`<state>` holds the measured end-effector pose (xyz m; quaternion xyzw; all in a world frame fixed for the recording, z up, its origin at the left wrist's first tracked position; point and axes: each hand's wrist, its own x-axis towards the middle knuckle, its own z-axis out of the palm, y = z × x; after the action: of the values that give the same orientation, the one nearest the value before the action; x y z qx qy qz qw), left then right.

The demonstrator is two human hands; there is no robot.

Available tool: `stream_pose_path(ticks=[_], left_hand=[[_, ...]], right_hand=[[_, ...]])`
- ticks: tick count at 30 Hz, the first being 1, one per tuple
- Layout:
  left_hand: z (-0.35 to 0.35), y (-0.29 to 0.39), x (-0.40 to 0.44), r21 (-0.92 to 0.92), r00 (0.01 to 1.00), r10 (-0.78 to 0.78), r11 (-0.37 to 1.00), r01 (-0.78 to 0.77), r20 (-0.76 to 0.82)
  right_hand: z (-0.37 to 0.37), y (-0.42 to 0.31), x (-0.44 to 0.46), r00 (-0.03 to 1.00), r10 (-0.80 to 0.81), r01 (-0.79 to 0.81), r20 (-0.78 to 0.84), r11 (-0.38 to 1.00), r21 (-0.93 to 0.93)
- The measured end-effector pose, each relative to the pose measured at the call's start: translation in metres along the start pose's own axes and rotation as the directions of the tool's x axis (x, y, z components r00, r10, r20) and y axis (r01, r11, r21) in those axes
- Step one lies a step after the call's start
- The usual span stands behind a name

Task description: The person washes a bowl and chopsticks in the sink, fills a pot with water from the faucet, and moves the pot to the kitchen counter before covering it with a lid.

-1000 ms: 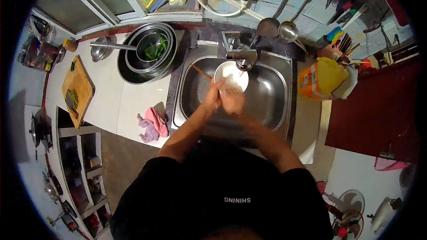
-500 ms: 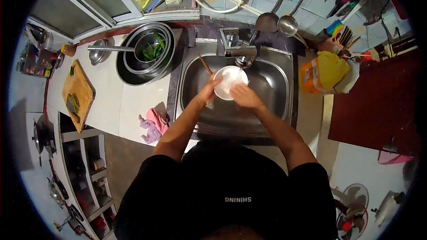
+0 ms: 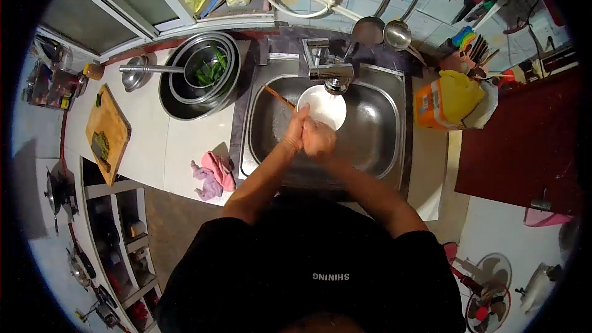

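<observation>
1. Into a tiled kitchen, straight down to a steel sink [image 3: 376, 129], and right on to the white bowl [image 3: 327, 102], tucked beneath the tap [image 3: 331, 73] at its twelve o'clock.
2. Looks to be midway through handling: under the spout, not yet set aside on the counter [image 3: 197, 142]. Cannot tell about running water.
3. Now for the grip! Grasping the bowl's rim around seven o'clock with the left hand [image 3: 295, 132], thumb uppermost.
4. Close in at six o'clock with the right hand [image 3: 319, 139], curled up like a fist against the left; cannot tell about anything inside.
5. Just out towards ten o'clock, a brown stick [image 3: 279, 97], slanting; held or merely leaning, impossible to say.
6. Farther, between nine and ten, nested metal pans [image 3: 191, 110] with leafy greens [image 3: 211, 73].
7. Out at nine, a cutting board [image 3: 119, 124] bearing a knife [image 3: 98, 148] and a chopped heap [image 3: 103, 139]: some cutting done, seemingly.
8. Round to eight, crumpled cloths [image 3: 221, 171]; across at three, an orange bag [image 3: 424, 108].
</observation>
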<state>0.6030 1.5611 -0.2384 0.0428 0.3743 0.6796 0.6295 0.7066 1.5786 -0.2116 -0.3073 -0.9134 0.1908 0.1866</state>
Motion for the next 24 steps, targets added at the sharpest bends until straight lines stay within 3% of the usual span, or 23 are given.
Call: stream_pose_path(ticks=[1,3,4,7,8,9,11,12,13,14,15,16,17,19,21,22,23,24], left_hand=[[-0.001,0.005,-0.002,-0.036,0.997,-0.025,0.999,0.028,0.076],[0.000,0.024,-0.015,0.057,0.994,-0.106,0.993,0.106,0.004],[0.001,0.023,-0.012,0.151,0.998,-0.036,0.988,0.028,0.046],[-0.013,-0.011,0.012,0.019,1.000,-0.019,1.000,0.019,0.003],[-0.002,-0.010,0.011,0.053,1.000,-0.015,0.998,0.015,-0.016],[0.005,-0.004,0.006,0.063,0.999,-0.034,0.997,0.033,0.015],[0.011,0.022,-0.007,0.097,0.995,-0.076,0.993,0.069,0.069],[0.015,0.036,-0.011,0.190,0.986,-0.086,0.980,0.058,0.145],[0.010,0.035,-0.009,0.187,0.989,-0.091,0.980,0.067,0.118],[0.002,0.030,-0.005,0.180,0.991,-0.093,0.981,0.075,0.092],[-0.003,0.027,-0.004,0.176,0.993,-0.100,0.981,0.087,0.066],[0.006,0.016,-0.008,0.132,0.999,0.038,0.990,-0.039,0.012],[0.010,0.011,-0.006,0.051,1.000,0.005,0.999,-0.006,0.013],[0.008,-0.001,-0.003,-0.117,0.998,-0.062,0.991,0.064,0.016],[0.002,0.013,-0.005,0.078,0.999,-0.051,0.996,0.049,0.018],[0.011,0.029,-0.014,0.169,0.996,-0.077,0.983,0.069,0.042],[0.017,0.037,-0.018,0.255,0.993,-0.101,0.964,0.082,0.064],[0.013,0.028,-0.014,0.183,0.995,-0.074,0.981,0.061,0.061]], right_hand=[[0.000,-0.004,-0.003,0.996,-0.046,0.050,-0.080,0.998,0.047],[-0.013,0.040,-0.010,0.891,-0.443,0.454,0.102,0.863,-0.222],[0.005,0.075,-0.009,0.864,-0.454,0.502,0.217,0.804,-0.317],[-0.020,0.033,0.013,0.983,-0.158,0.180,0.094,0.932,-0.316],[-0.019,0.006,0.018,0.987,0.097,-0.071,0.128,0.979,-0.189],[-0.025,0.003,0.025,0.949,0.071,-0.031,0.306,0.991,-0.134],[-0.031,0.019,0.013,0.902,-0.163,0.212,0.400,0.974,-0.080],[-0.015,0.050,0.003,0.886,-0.342,0.390,0.313,0.915,-0.104],[0.001,0.079,-0.006,0.823,-0.516,0.555,0.237,0.819,-0.146],[-0.006,0.081,-0.004,0.804,-0.555,0.591,0.214,0.784,-0.189],[0.002,0.074,-0.006,0.878,-0.445,0.472,0.176,0.866,-0.165],[0.015,0.060,-0.007,0.935,-0.325,0.343,0.140,0.929,-0.139],[0.022,0.054,-0.006,0.975,-0.196,0.207,0.103,0.972,-0.110],[0.000,0.047,-0.003,0.942,-0.335,0.335,0.015,0.938,-0.092],[-0.021,0.038,-0.004,0.886,-0.457,0.452,-0.079,0.889,-0.077],[-0.024,0.059,-0.004,0.801,-0.599,0.577,-0.006,0.775,-0.257],[-0.016,0.064,-0.006,0.817,-0.576,0.552,-0.025,0.795,-0.251],[-0.012,0.065,-0.007,0.833,-0.552,0.527,-0.042,0.814,-0.244]])
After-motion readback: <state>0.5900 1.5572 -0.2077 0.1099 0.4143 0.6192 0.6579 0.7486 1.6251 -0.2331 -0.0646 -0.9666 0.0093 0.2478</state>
